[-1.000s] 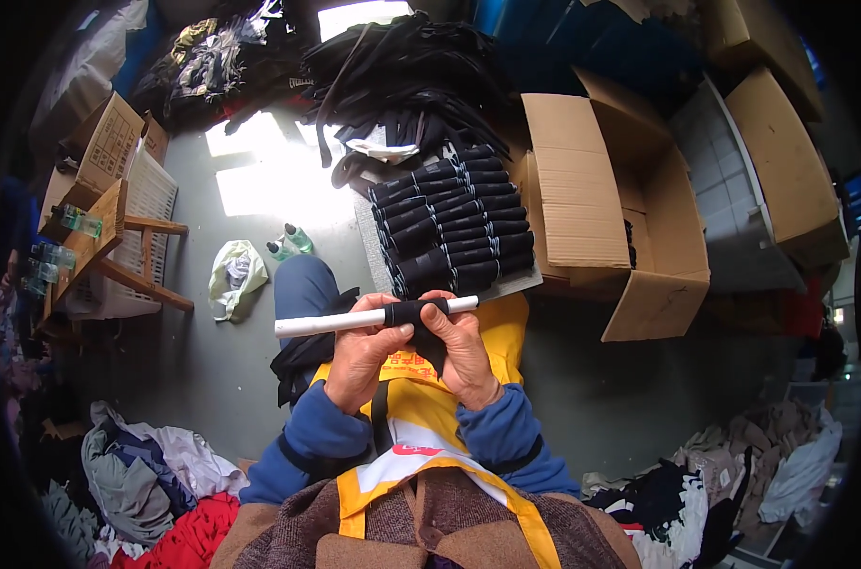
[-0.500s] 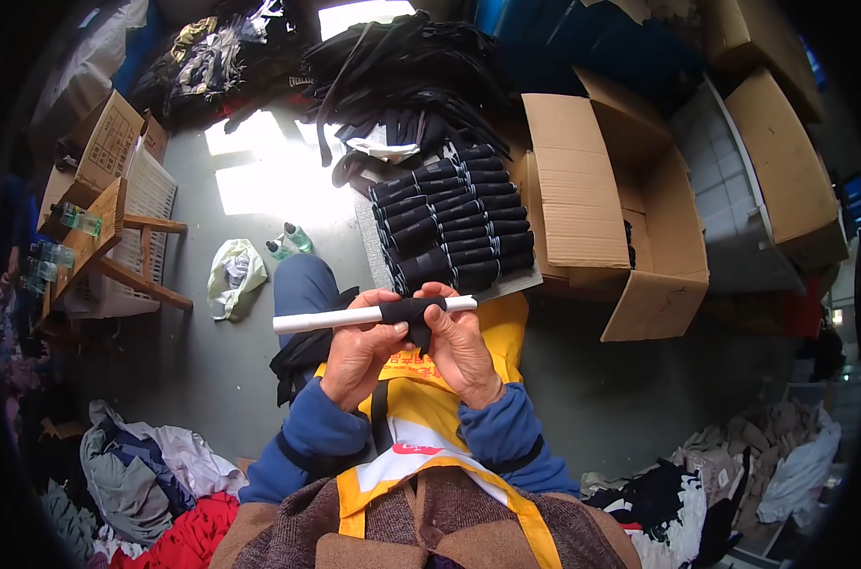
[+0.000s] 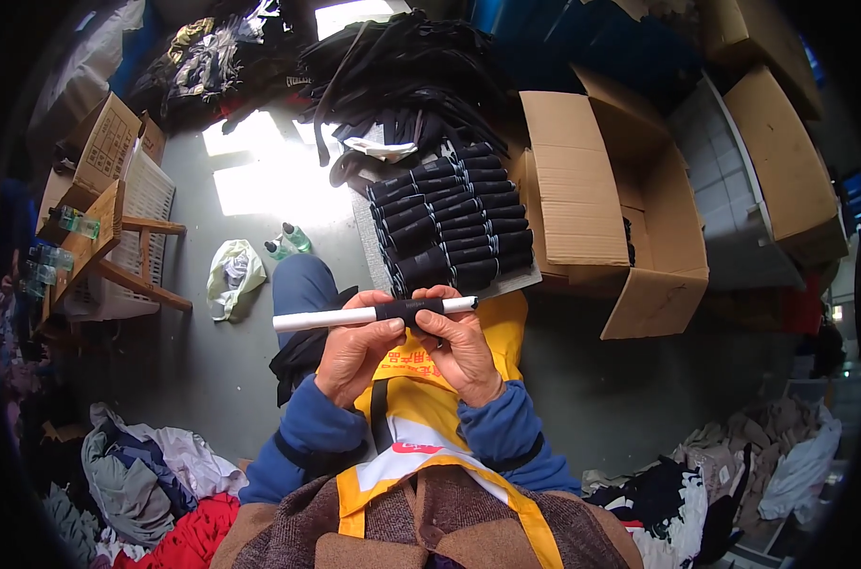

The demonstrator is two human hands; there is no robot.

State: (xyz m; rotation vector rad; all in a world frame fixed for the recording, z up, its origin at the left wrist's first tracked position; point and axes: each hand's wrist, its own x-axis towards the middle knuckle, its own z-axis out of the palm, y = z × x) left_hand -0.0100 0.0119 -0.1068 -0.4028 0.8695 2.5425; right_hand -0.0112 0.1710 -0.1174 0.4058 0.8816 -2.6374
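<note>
A long white tube (image 3: 307, 321) lies across both hands above my lap. Round its right half is wound a dark cloth strip (image 3: 410, 310) with faint printing on its face. My left hand (image 3: 357, 349) grips the tube at the left edge of the strip, thumb on the front and fingers behind. My right hand (image 3: 457, 343) pinches the strip from the other side, its thumb pressing the cloth to the tube. Just beyond my hands, rows of rolled black cloth bundles (image 3: 449, 220) with pale bands lie on a grey board (image 3: 366, 223).
Loose black strips (image 3: 402, 71) are heaped behind the rolls. An open cardboard box (image 3: 663, 237) stands right. On the left are a wooden stool (image 3: 108, 237), a white basket (image 3: 155, 175) and a plastic bag (image 3: 236, 284). Clothes piles (image 3: 141, 474) flank me.
The end of the black cloth strip that hung below the tube is now wound round it, and the printing has come into view. Both hands have hardly moved.
</note>
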